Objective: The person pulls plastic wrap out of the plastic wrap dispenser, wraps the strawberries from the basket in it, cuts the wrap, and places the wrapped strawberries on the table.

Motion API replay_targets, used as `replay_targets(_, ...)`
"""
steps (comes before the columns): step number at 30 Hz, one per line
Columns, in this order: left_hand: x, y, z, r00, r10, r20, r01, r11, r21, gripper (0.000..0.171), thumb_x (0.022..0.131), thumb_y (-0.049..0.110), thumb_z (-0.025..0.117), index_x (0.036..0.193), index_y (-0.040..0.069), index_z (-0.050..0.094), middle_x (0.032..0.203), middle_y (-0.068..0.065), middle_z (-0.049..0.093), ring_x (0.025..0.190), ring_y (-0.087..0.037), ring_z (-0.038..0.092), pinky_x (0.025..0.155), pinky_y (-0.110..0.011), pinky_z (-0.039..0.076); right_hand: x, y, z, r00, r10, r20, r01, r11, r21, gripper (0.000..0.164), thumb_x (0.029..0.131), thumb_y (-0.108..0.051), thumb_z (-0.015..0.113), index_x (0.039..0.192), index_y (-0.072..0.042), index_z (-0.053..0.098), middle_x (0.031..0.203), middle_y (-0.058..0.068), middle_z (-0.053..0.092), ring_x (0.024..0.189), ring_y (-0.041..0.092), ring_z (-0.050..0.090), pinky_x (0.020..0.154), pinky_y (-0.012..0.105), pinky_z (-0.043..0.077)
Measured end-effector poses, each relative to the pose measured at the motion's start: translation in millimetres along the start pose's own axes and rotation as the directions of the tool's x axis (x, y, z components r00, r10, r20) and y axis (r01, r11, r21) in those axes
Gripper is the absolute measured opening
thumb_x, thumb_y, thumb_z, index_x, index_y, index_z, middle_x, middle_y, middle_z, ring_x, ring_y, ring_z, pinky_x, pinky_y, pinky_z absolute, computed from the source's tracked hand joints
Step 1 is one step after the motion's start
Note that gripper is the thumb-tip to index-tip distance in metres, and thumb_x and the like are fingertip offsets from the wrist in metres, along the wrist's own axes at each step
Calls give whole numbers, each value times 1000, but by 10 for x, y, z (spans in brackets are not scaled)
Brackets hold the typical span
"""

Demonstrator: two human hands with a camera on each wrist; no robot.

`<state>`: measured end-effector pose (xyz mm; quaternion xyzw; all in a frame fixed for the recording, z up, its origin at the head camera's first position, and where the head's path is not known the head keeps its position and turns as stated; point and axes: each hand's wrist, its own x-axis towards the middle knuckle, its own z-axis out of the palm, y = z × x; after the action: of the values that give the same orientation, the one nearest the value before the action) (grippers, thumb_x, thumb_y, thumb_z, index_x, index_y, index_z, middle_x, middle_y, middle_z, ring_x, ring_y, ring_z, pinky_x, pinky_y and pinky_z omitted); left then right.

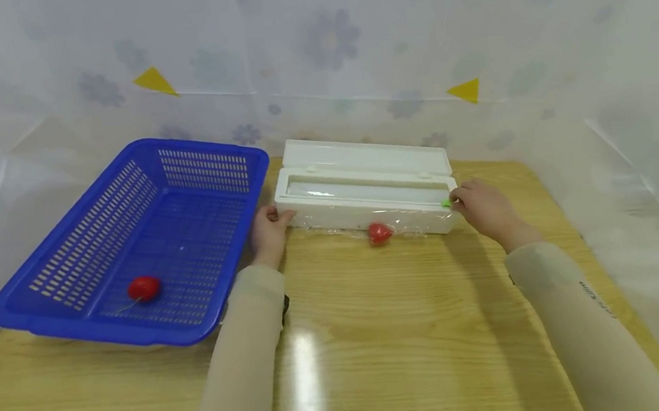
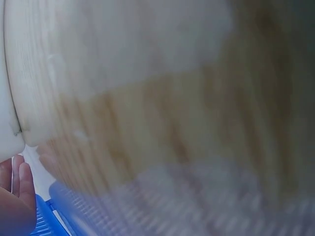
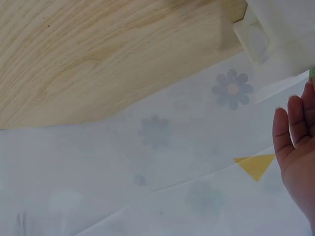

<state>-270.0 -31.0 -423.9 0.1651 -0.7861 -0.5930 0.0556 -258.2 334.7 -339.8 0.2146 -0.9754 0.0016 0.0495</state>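
Note:
A white cling film dispenser (image 1: pixel 366 218) stands on the table with its lid (image 1: pixel 363 156) raised and a roll of film (image 1: pixel 364 192) inside. Clear film (image 1: pixel 325 221) hangs down its front. My left hand (image 1: pixel 269 236) touches the dispenser's left end, its thumb at the front corner; in the left wrist view the fingers (image 2: pixel 25 184) lie fairly straight beside that end. At the right end my right hand (image 1: pixel 485 210) pinches a small green slider (image 1: pixel 446 203). A small red fruit (image 1: pixel 378 233) lies against the front; whether film covers it I cannot tell.
To the left stands a blue plastic basket (image 1: pixel 57 225) holding a red fruit (image 1: pixel 144 288) with a thin stem. Behind the wooden table (image 1: pixel 377 333) hangs a pale flowered sheet (image 1: pixel 325 40), with yellow triangles (image 1: pixel 155 81) on it.

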Motion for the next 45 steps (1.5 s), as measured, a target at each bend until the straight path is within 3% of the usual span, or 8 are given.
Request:
replay_targets(10,-33,27,-13,1000,17,5,-17,1000,15,42,88,25,64,120,-1,53,114,-17,57,104,-27,54,93,-38,45,-139,87,-33,997,74,4,-74,997,10,18,92,-5,54,105,5,62,103,23,62,97,37,55,83,49,47)
replay_targets(15,-57,64,-10,998,48,36,-51,994,97,42,91,26,59,123,0,53,119,-17,60,109,-29,57,95,-39,46,-159,-52,74,982,77,-174,-68,996,62,25,88,-8,60,110,5,59,102,24,61,97,39,54,82,51,46)
replay_targets(20,-122,108,-2,996,79,51,-89,967,239,47,90,24,58,130,1,48,127,-17,57,118,-32,53,103,-42,42,-83,-285,285,941,-42,-335,37,999,-19,44,79,-22,74,111,3,58,101,20,60,97,37,54,85,49,45)
replay_targets(25,-226,157,41,995,92,-31,-78,946,313,58,84,20,65,132,-2,42,128,-21,52,121,-35,50,105,-42,40,3,-367,439,864,-149,-480,116,988,-98,16,75,-6,74,86,-1,64,77,13,60,74,31,55,66,40,47)
replay_targets(29,-321,187,12,992,115,-46,-95,942,321,34,83,16,66,109,0,53,110,-19,60,105,-33,57,91,-41,47,-9,-371,524,817,-217,-533,173,976,-132,14,74,7,68,71,-3,59,63,9,54,59,25,47,50,32,38)
replay_targets(33,-384,172,5,975,214,57,-219,895,389,3,82,4,60,84,3,58,85,-12,64,82,-28,60,73,-37,48,-69,-352,593,862,-251,-441,202,967,-156,20,77,7,63,70,-5,49,66,8,52,57,21,41,46,28,33)
replay_targets(38,-393,159,43,959,249,136,-283,836,470,10,81,-4,55,78,4,60,81,-11,62,77,-27,58,71,-37,48,-77,-375,613,951,-223,-216,194,970,-147,19,79,8,56,76,-8,45,72,5,47,62,20,41,53,31,38)
replay_targets(45,-403,205,97,964,176,199,-255,819,513,21,81,-3,53,95,5,67,102,-14,67,96,-31,62,83,-39,50,-23,-454,605,967,-232,-109,226,972,-67,6,81,-8,64,79,-7,59,77,7,60,70,25,54,66,39,48)
